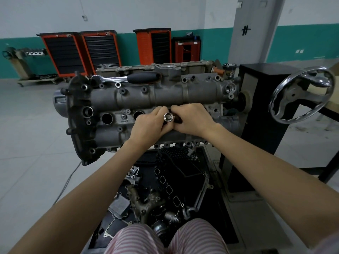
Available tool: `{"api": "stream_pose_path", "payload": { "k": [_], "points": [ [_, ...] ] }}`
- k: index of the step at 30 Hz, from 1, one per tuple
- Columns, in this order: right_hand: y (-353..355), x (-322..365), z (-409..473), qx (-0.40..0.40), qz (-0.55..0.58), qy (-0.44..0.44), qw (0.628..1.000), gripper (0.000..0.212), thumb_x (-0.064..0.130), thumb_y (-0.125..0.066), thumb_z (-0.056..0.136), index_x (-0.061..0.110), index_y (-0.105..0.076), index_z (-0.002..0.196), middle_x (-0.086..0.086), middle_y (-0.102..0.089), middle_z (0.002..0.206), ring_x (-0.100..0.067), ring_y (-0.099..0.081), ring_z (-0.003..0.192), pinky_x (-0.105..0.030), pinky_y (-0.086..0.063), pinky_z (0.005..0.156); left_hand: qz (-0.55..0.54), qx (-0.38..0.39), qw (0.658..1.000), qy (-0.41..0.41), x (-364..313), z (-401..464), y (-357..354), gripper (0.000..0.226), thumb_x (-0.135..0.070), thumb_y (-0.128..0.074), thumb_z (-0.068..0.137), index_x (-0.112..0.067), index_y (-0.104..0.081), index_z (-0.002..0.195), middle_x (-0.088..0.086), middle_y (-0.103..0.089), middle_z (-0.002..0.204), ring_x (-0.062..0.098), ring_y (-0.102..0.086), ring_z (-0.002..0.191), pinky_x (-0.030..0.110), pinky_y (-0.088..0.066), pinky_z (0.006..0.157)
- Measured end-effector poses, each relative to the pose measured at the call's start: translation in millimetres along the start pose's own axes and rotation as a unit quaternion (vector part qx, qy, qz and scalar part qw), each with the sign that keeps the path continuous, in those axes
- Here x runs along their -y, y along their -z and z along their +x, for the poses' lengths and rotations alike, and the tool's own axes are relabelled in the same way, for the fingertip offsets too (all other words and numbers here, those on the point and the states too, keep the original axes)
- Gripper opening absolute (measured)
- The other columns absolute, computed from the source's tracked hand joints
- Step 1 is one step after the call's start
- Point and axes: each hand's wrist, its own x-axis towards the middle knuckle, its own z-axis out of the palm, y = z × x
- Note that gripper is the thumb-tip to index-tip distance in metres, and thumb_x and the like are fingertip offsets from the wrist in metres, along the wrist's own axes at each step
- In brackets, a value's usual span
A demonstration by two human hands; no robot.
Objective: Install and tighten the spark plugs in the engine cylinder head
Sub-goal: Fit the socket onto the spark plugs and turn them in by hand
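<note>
- The left hand [149, 125] curls its fingers round a chrome socket [168, 117], whose open end faces the camera.
- The right hand [192, 119] meets the left at the socket; its fingers are bent and pinch something dark [177, 119] just beside the socket. What that dark thing is cannot be told.
- Both hands rest over the middle of the cylinder head [152, 99], above the row of plug wells.
- Two wells [107, 118] lie open to the left of the hands; the one nearer the hands is partly hidden by the left knuckles.
- No spark plug can be made out; the hands cover the spot where they work.
- A ratchet [128, 77] with a black grip lies along the far top edge of the head, well apart from the hands.
- The head sits on a stand with a chrome handwheel [300, 94] at the right end.
- Loose engine parts [150, 200] lie in a dark tray below the head, between it and the person's striped-trousered knees [165, 237].
- Orange tool carts [80, 52] stand against the far green-and-white wall.
</note>
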Motion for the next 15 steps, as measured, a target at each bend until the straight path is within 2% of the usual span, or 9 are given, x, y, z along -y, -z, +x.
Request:
{"api": "stream_pose_path", "payload": {
  "k": [4, 8, 12, 15],
  "points": [
    [-1.9, -0.6, 0.1, 0.002, -0.012, 0.010, 1.000, 0.018, 0.023, -0.056, 0.078, 0.006, -0.053, 0.076, -0.011, -0.064, 0.071, -0.034, -0.059, 0.067, -0.032, -0.032, 0.051, 0.006, 0.006, 1.000, -0.018, -1.0, -0.2, 0.7, 0.030, -0.025, -0.046, 0.084, -0.001, -0.053, 0.068, 0.012, -0.052, 0.064, 0.028, -0.043, 0.035, 0.025, -0.028, 0.032],
    [-1.1, -1.0, -0.4, -0.008, -0.005, 0.016, 1.000, 0.013, 0.016, -0.057, 0.078, 0.003, -0.057, 0.073, -0.013, -0.063, 0.068, -0.036, -0.059, 0.064, -0.034, -0.035, 0.051, 0.018, -0.003, 1.000, -0.015, -0.2, 0.1, -1.1, 0.030, -0.028, -0.047, 0.081, -0.002, -0.051, 0.067, 0.010, -0.051, 0.062, 0.027, -0.043, 0.036, 0.022, -0.024, 0.035],
    [2.4, 1.4, -1.0, -0.027, 0.016, 0.014, 0.999, 0.009, 0.006, -0.063, 0.070, 0.001, -0.059, 0.065, -0.016, -0.062, 0.061, -0.036, -0.058, 0.057, -0.034, -0.038, 0.050, 0.023, -0.012, 1.000, -0.001, 3.1, -0.7, -4.4, 0.035, -0.035, -0.050, 0.079, -0.005, -0.054, 0.063, 0.005, -0.057, 0.054, 0.026, -0.054, 0.040, 0.023, -0.030, 0.036],
    [1.7, 2.4, -1.6, -0.047, 0.024, 0.011, 0.999, 0.013, 0.004, -0.066, 0.068, 0.002, -0.057, 0.059, -0.015, -0.059, 0.055, -0.034, -0.057, 0.051, -0.032, -0.038, 0.047, 0.005, -0.002, 1.000, -0.004, 6.0, -2.4, -4.5, 0.039, -0.036, -0.048, 0.086, -0.004, -0.062, 0.069, 0.006, -0.061, 0.057, 0.026, -0.057, 0.045, 0.026, -0.036, 0.037]
  ]
}}
